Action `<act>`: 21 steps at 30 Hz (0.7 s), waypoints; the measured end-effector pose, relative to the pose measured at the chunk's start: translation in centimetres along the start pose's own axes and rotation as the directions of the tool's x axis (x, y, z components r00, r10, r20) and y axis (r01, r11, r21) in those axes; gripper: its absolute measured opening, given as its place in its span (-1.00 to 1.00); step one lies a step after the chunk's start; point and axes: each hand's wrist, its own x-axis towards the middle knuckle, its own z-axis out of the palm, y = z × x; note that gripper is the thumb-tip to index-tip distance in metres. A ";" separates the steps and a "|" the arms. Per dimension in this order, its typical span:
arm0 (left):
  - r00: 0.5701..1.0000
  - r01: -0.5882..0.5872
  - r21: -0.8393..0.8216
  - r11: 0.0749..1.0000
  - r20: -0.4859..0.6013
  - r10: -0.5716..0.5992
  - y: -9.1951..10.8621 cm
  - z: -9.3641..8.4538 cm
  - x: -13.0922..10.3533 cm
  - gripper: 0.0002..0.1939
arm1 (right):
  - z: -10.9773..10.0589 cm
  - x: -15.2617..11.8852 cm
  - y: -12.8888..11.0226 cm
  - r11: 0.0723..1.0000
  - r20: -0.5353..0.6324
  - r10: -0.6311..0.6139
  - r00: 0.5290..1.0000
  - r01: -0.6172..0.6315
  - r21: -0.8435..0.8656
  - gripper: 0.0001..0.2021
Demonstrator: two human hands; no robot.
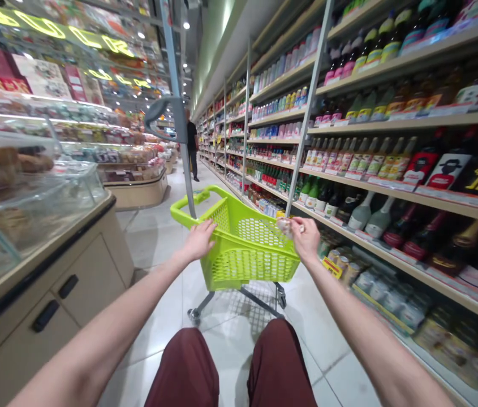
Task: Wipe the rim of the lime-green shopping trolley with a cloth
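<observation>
A lime-green shopping cart (245, 264) with perforated sides stands in front of my knees on a grey wheeled frame. My left hand (200, 239) is closed over the cart's near left rim, fingers curled on the edge. At the right end of the basket, my right hand (306, 237) pinches a small crumpled whitish thing (284, 226), perhaps a tissue or thin plastic. Its exact kind is blurred. A grey upright pole (188, 181) with a loop-shaped grey handle (164, 120) rises at the cart's left. The part of the basket I can see into shows bare green mesh.
Shelves of bottles and cans (361, 175) run along the right side, close to my right arm. On the left stands a glass-topped bakery counter (90, 243) with drawers. Pale floor tiles (154, 226) lead down the aisle to a person in dark clothes (192, 147).
</observation>
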 end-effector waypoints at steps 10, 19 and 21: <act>0.992 0.010 0.232 0.973 0.117 -0.038 -2.8 5.5 2.4 -0.45 | 16.1 -5.2 3.2 0.970 0.374 0.024 0.927 0.069 -0.234 -0.72; 0.980 0.081 0.228 0.970 0.161 -0.120 -2.4 4.4 -1.8 -0.37 | 11.8 -7.8 6.2 0.941 0.599 -0.083 0.797 0.260 -0.216 -0.65; 0.979 0.076 0.204 0.976 0.170 -0.112 -2.3 3.9 -3.2 -0.33 | 10.9 -8.1 5.7 0.942 0.604 -0.061 0.795 0.245 -0.227 -0.66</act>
